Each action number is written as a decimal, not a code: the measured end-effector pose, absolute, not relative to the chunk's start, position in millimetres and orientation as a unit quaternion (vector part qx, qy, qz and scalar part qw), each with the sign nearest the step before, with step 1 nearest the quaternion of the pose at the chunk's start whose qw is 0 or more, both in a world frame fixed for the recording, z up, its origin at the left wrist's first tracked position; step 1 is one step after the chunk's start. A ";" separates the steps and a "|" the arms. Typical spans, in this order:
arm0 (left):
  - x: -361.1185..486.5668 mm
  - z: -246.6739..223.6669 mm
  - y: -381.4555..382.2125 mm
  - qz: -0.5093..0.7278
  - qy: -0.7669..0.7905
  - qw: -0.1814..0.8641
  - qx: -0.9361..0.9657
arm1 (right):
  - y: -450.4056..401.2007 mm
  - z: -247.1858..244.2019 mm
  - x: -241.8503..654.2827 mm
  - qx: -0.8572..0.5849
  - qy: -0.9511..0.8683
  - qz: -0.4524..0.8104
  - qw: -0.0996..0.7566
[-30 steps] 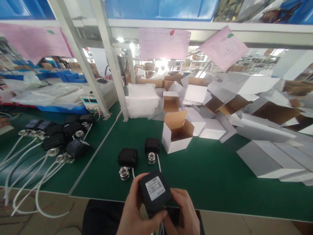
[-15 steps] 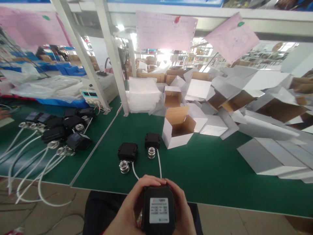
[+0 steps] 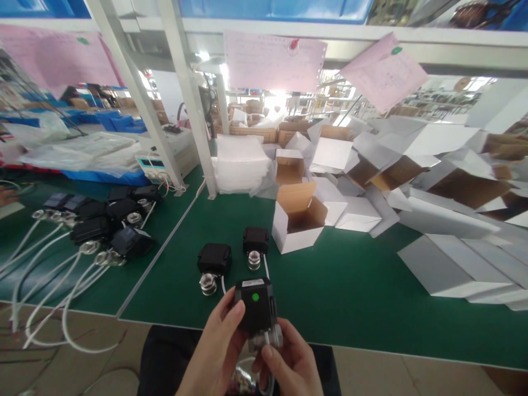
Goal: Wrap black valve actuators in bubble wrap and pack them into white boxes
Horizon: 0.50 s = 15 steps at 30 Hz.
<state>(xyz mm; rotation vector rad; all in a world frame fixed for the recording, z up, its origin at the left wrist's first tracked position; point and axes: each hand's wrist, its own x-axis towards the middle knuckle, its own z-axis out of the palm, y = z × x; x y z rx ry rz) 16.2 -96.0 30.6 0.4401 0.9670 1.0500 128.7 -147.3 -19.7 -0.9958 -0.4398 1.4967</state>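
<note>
Both hands hold a motorized valve (image 3: pixel 254 311) over the table's front edge. It has a black housing with a green dot on the face turned up, a white label on its far side and a metal valve body below. My left hand (image 3: pixel 220 333) is closed around the housing's left side, thumb on the face. Fingers of my right hand (image 3: pixel 289 357) grip the metal body at the lower right. A white cable hangs under it, partly hidden by the hands. Beyond stand two similar units, a left valve (image 3: pixel 214 258) and a right valve (image 3: pixel 256 240).
An open white carton (image 3: pixel 299 225) stands behind the valves, with piled white boxes (image 3: pixel 363 212) to its right. Folded white cartons (image 3: pixel 454 269) lie at right. Several cabled valves (image 3: pixel 111 220) crowd the left table. A metal post (image 3: pixel 192 104) rises beside white foam sheets (image 3: pixel 239 165). Another person's hand (image 3: pixel 6 195) shows far left.
The held valve has been turned: its label faced me before, and now the green-dotted face and metal body show. My right hand has shifted from the housing's side down to the metal body.
</note>
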 end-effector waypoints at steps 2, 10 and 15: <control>17.8 32.5 -96.6 0.469 0.417 0.750 0.209 | -147.2 -17.0 129.6 -0.430 -0.184 0.651 0.598; 19.8 32.4 -95.7 0.467 0.393 0.761 0.219 | -144.2 -4.5 133.0 -0.392 -0.171 0.682 0.593; 7.6 25.3 -89.3 0.475 0.424 0.721 0.273 | -144.0 5.1 143.1 -0.368 -0.175 0.702 0.584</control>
